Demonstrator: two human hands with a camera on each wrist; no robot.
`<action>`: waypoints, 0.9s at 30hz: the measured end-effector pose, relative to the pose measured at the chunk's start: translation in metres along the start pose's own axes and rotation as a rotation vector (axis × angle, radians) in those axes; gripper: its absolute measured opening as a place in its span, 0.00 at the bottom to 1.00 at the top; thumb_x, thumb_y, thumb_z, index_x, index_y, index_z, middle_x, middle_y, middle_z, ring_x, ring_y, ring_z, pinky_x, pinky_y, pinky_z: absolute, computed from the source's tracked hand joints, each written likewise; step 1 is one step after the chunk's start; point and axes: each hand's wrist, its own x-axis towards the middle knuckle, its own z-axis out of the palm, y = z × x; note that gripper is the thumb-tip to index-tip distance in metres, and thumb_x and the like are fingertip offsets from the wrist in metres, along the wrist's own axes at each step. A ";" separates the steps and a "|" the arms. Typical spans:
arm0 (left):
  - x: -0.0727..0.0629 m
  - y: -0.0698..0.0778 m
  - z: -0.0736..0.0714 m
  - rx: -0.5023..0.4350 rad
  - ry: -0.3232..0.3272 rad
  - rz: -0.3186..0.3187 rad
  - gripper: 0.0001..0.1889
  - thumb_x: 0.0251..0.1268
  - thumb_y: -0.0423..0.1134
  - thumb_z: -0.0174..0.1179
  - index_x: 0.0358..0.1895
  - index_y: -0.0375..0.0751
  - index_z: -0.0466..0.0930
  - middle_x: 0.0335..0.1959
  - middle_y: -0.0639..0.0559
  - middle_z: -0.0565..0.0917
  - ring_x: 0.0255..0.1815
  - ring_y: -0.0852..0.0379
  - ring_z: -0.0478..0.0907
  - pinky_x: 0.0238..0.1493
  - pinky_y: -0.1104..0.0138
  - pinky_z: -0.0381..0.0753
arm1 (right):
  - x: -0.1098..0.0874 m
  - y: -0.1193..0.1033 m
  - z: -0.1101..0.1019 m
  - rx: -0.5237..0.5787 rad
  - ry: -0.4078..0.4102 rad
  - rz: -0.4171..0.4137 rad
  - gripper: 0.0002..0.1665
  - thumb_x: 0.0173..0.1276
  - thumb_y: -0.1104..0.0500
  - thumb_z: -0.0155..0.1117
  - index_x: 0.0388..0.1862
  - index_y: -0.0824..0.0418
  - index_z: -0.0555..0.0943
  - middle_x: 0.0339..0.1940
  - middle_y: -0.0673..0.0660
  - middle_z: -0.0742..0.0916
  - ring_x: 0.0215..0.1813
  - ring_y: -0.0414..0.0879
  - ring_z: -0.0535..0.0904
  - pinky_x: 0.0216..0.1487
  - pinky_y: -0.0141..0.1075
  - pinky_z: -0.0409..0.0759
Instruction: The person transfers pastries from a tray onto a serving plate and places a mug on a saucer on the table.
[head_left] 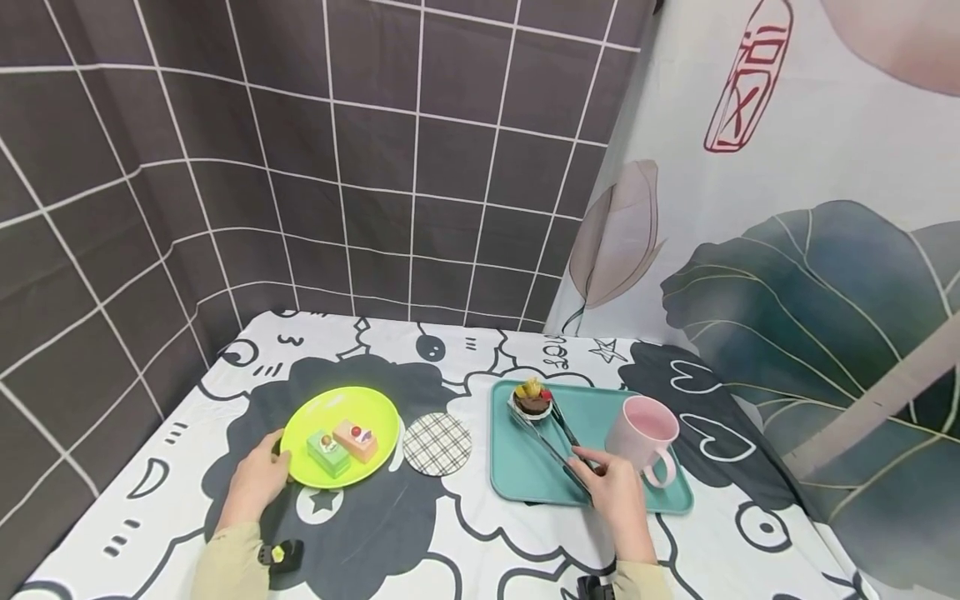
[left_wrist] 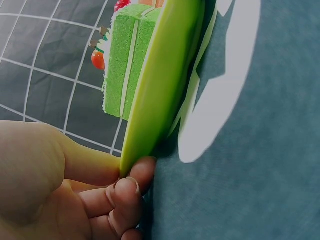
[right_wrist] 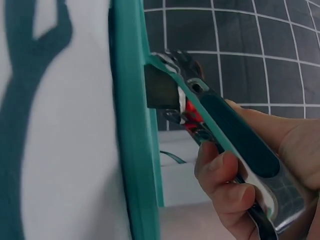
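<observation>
Doodle-print tablecloth [head_left: 450, 575] | left hand [head_left: 258, 477] pinches lime plate [head_left: 303, 425], 2 cakes [head_left: 328, 452] aboard | right hand [head_left: 619, 496] grips tongs [right_wrist: 239, 132] around tart [head_left: 532, 404]

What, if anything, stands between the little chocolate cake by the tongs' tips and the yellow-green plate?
Only low things: the rim of the teal tray, then the flat checked coaster. Nothing tall separates the cake from the plate; the pink mug stands on the cake's other side.
</observation>
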 end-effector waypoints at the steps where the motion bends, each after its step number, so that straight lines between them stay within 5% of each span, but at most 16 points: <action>1: 0.000 0.000 0.000 -0.001 -0.002 -0.002 0.28 0.74 0.37 0.37 0.72 0.24 0.50 0.39 0.34 0.76 0.38 0.46 0.75 0.40 0.55 0.73 | 0.000 0.000 0.002 0.004 -0.001 -0.003 0.15 0.63 0.55 0.69 0.47 0.59 0.87 0.14 0.50 0.79 0.13 0.39 0.68 0.21 0.32 0.67; 8: 0.000 0.000 0.001 -0.002 -0.002 0.000 0.28 0.74 0.36 0.37 0.72 0.23 0.50 0.38 0.35 0.76 0.38 0.47 0.75 0.41 0.55 0.74 | 0.000 0.001 0.009 -0.082 0.005 -0.076 0.22 0.60 0.50 0.71 0.51 0.60 0.85 0.13 0.48 0.72 0.18 0.40 0.61 0.22 0.32 0.57; 18: 0.000 0.002 -0.002 0.001 -0.002 0.007 0.29 0.73 0.36 0.37 0.72 0.23 0.50 0.37 0.35 0.76 0.37 0.47 0.76 0.39 0.56 0.74 | -0.003 0.001 0.011 -0.106 -0.003 -0.123 0.21 0.60 0.54 0.71 0.51 0.59 0.84 0.11 0.48 0.72 0.17 0.39 0.63 0.23 0.33 0.58; 27: 0.000 0.000 0.000 -0.003 -0.013 -0.007 0.28 0.74 0.37 0.37 0.72 0.23 0.49 0.38 0.35 0.75 0.37 0.48 0.75 0.39 0.56 0.74 | -0.006 0.003 0.012 -0.102 0.083 -0.177 0.14 0.61 0.54 0.70 0.42 0.61 0.88 0.18 0.55 0.85 0.17 0.40 0.62 0.23 0.34 0.60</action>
